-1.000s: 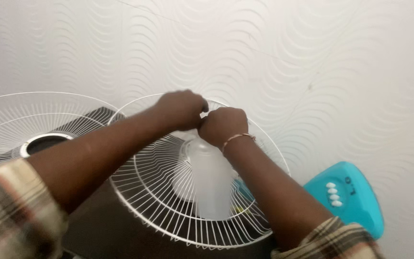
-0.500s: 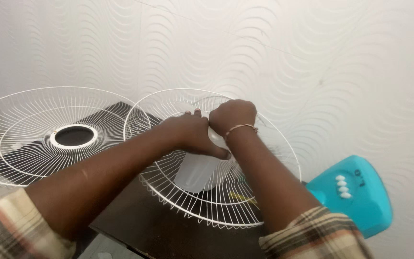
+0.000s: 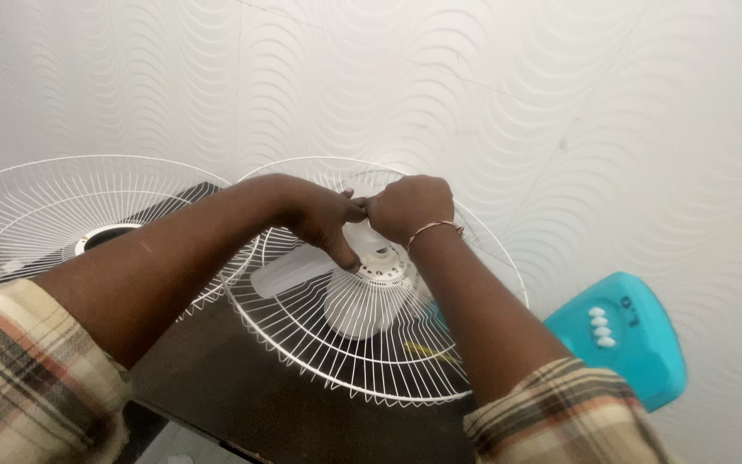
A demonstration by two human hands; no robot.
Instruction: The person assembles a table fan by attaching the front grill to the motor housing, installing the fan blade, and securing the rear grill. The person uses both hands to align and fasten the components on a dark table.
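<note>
Both hands are meeting over the middle of a round white wire fan guard [image 3: 371, 344]. The left hand [image 3: 324, 215] is curling down, with its fingers touching the white hub [image 3: 380, 268] at the middle of the guard. The right hand [image 3: 407, 206] is closed into a loose fist just to the right of the left one, and the two are touching at the fingertips. Something small may be pinched between them, but I cannot tell what. A thin bracelet [image 3: 434, 228] is sitting on the right wrist.

Right under the hands, a white fan motor [image 3: 355, 314] is showing through the wires, and a pale fan blade [image 3: 289, 268] is sticking out to the left of the hub. The guard is resting on a dark table [image 3: 242, 395], near the person.

To the left, a second white wire guard [image 3: 62, 219] with a round ring in its middle is lying on the same table, and its edge is just beside the first one. To the right, a blue fan base [image 3: 620, 344] with small white buttons is sitting against the wavy white wall [image 3: 560, 103]. Checked sleeves [image 3: 551, 421] are covering both arms near the camera.
</note>
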